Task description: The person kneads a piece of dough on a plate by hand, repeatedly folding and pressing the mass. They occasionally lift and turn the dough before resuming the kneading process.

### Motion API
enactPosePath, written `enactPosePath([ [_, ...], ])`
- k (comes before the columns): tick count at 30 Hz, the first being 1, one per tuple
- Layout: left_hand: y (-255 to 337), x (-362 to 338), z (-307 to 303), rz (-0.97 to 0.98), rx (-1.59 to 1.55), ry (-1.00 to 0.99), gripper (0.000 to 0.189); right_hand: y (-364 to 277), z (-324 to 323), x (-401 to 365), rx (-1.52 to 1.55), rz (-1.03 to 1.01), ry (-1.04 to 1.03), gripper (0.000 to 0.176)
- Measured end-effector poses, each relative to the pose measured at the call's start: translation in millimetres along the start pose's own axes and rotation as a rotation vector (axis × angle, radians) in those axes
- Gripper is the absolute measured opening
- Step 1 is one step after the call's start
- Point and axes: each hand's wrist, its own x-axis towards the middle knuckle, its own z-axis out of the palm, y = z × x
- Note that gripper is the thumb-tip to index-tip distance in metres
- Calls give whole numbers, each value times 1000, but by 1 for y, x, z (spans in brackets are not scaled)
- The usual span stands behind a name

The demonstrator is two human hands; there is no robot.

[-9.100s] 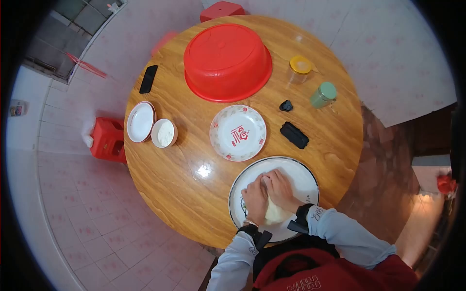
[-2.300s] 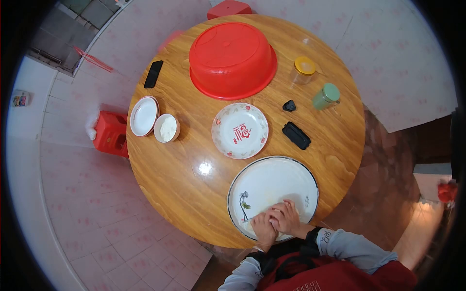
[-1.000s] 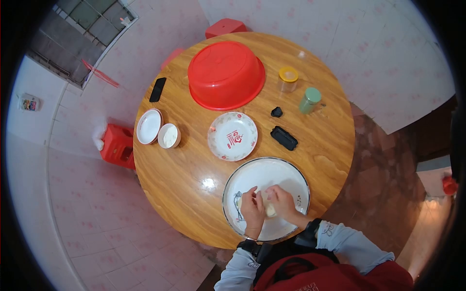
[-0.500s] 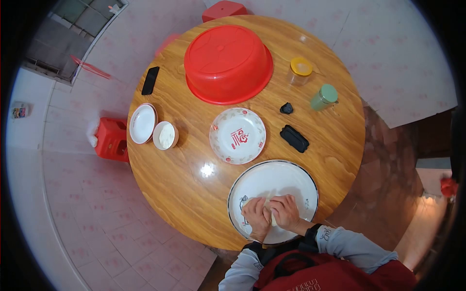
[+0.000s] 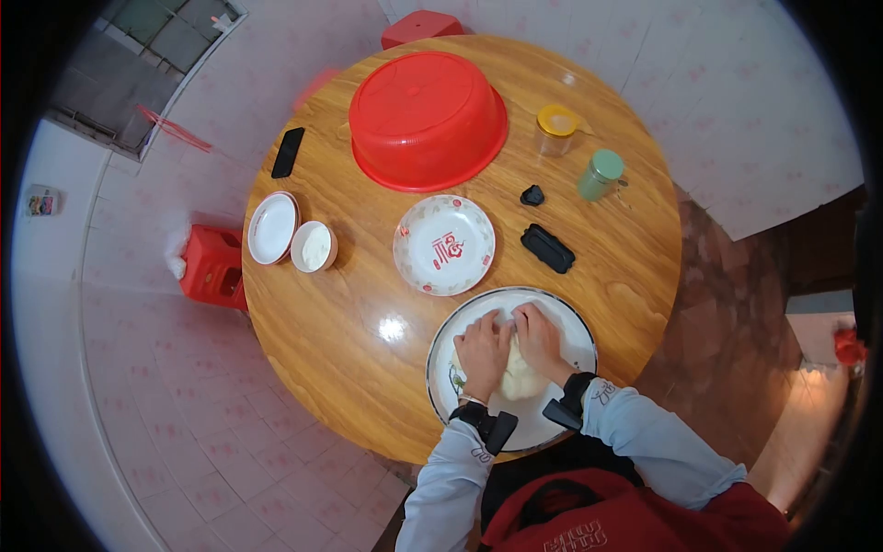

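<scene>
A lump of pale dough (image 5: 522, 375) lies in a large white dish (image 5: 575, 333) with a dark rim at the table's near edge. My left hand (image 5: 483, 351) presses on the dough's left side, its fingers bent over the far edge. Beside it, my right hand (image 5: 538, 340) grips the far right part of the dough, fingertips curled down. Both hands partly hide the dough. Black bands with small dark blocks circle both wrists.
Beyond the dish are a patterned plate (image 5: 469, 271), a black tray-like item (image 5: 548, 248), a small black object (image 5: 532, 195), a green-lidded container (image 5: 601, 175) and a yellow-lidded jar (image 5: 556, 131). An upturned red basin (image 5: 423, 120), phone-like slab (image 5: 288, 153), bowl of white powder (image 5: 315, 247) and stacked dishes (image 5: 272, 228) stand farther off.
Both hands have moved forward, away from my body, over the dough. More of the dough and both wrist bands now show. The view has shifted slightly.
</scene>
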Motion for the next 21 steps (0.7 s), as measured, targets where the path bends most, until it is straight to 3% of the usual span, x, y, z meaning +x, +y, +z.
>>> enactPosePath([
  [3,-27,-12,10,-2,-657,387,31,6,2,-6,10,57,-43,20],
  [4,-33,-25,9,-1,-655,385,31,5,0,-10,26,96,-114,23],
  [6,-43,-54,7,-283,-791,520,32,2,-3,-18,42,133,-192,25],
  [7,-42,-63,6,-283,-788,529,32,0,-2,-22,34,174,-216,28],
  [9,-36,-78,9,-559,-1026,472,33,-9,-4,-30,22,207,-236,30],
  [12,-61,-67,53,-722,-1205,551,37,-15,-12,-47,52,236,-234,30],
  [15,-45,-49,24,-815,-1444,419,41,4,-4,-62,285,368,-215,34],
  [16,-38,-46,14,-813,-1443,419,41,5,-3,-67,286,367,-213,34],
  [18,-22,-37,-6,-813,-1607,256,36,6,-4,-72,709,644,-127,35],
  [19,-14,-32,-17,-811,-1606,243,36,0,-9,-72,708,647,-115,35],
  [21,-4,-27,-33,-625,-1417,170,36,-17,-18,-72,682,585,-169,36],
])
